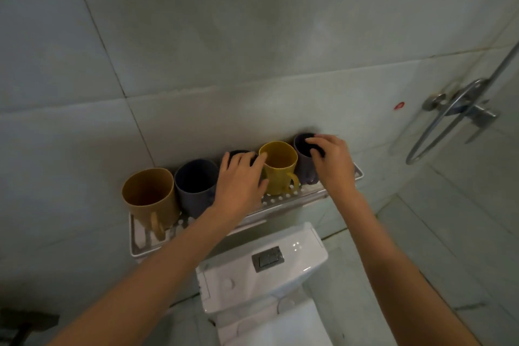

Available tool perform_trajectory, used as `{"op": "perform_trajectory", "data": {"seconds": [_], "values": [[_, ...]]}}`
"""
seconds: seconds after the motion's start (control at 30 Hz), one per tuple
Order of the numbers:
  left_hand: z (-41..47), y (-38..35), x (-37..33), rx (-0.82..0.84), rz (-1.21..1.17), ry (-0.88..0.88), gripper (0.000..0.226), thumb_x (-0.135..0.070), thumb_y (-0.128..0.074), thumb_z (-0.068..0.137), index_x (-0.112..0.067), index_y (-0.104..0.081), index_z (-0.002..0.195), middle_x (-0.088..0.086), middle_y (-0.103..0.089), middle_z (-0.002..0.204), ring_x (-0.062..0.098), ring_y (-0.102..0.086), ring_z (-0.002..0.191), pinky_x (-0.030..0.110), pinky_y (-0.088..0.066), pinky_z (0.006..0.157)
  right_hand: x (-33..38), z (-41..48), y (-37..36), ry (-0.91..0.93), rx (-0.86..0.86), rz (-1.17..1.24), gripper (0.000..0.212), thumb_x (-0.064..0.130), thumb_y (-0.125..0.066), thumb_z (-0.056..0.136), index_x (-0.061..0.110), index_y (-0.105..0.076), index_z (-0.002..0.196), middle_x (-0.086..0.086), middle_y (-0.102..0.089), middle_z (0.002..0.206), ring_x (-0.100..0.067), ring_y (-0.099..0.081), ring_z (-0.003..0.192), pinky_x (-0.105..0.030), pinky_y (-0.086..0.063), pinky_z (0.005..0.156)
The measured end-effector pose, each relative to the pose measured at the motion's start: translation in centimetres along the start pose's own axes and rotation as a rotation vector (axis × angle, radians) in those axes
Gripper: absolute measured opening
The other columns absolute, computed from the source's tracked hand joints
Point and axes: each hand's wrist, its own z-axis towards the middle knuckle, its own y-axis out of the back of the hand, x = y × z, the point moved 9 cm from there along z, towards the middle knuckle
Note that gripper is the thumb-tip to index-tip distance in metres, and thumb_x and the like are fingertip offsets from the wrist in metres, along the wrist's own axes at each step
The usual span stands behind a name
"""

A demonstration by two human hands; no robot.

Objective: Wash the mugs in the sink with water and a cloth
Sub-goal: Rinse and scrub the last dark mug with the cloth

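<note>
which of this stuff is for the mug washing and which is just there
For the job: tan mug, grey mug, dark mug under the left hand, yellow mug, purple mug gripped by the right hand.

Just there: wall shelf, toilet cistern, shower mixer, red sticker.

Large pale grey-green wall tiles (252, 22) with thin grout lines fill the view under dim, flat light. A perforated white shelf (134, 247) is fixed to the wall above a white toilet cistern (297, 267) with a metal flush button (268, 258). Chrome shower fittings (463, 109) hang at right, near a small red sticker (399, 105). The floor (365, 303) is pale tile.
</note>
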Motion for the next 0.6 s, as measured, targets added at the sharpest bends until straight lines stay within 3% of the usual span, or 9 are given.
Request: {"op": "perform_trajectory", "data": {"seconds": [0.17, 0.37, 0.6], "values": [[2.7, -1.5, -3.7, 0.065, -0.049, -0.093, 0.042, -0.034, -0.047, 0.095, -0.024, -0.043, 0.136, 0.002, -0.038, 0.144, 0.023, -0.033, 0.132, 0.037, -0.024, 0.11, -3.3, 0.6, -2.0, -0.012, 0.26, -0.08, 0.025, 0.011, -0.06, 0.089, 0.013, -0.068, 0.113, -0.011, -0.055, 0.13, -0.028, -0.043, 0.123, -0.03, -0.028, 0.103], [3.1, -2.5, -3.9, 0.096, 0.0, -0.056, 0.031, -0.022, -0.047, 0.096, -0.022, -0.049, 0.126, 0.003, -0.057, 0.124, 0.024, -0.046, 0.117, 0.033, -0.035, 0.097, -3.4, 0.5, -2.2, -0.007, 0.245, -0.03, 0.024, 0.009, -0.053, 0.093, 0.01, -0.069, 0.111, -0.008, -0.056, 0.129, -0.025, -0.044, 0.122, -0.026, -0.031, 0.1], [2.7, -2.6, -3.9, 0.095, -0.026, -0.089, 0.035, -0.024, -0.051, 0.094, -0.02, -0.046, 0.129, 0.004, -0.055, 0.129, 0.023, -0.043, 0.122, 0.034, -0.033, 0.103, -3.1, 0.5, -2.3, -0.017, 0.277, -0.033, 0.027, 0.008, -0.053, 0.092, 0.011, -0.066, 0.117, -0.009, -0.048, 0.137, -0.025, -0.044, 0.125, -0.03, -0.031, 0.106]]}}
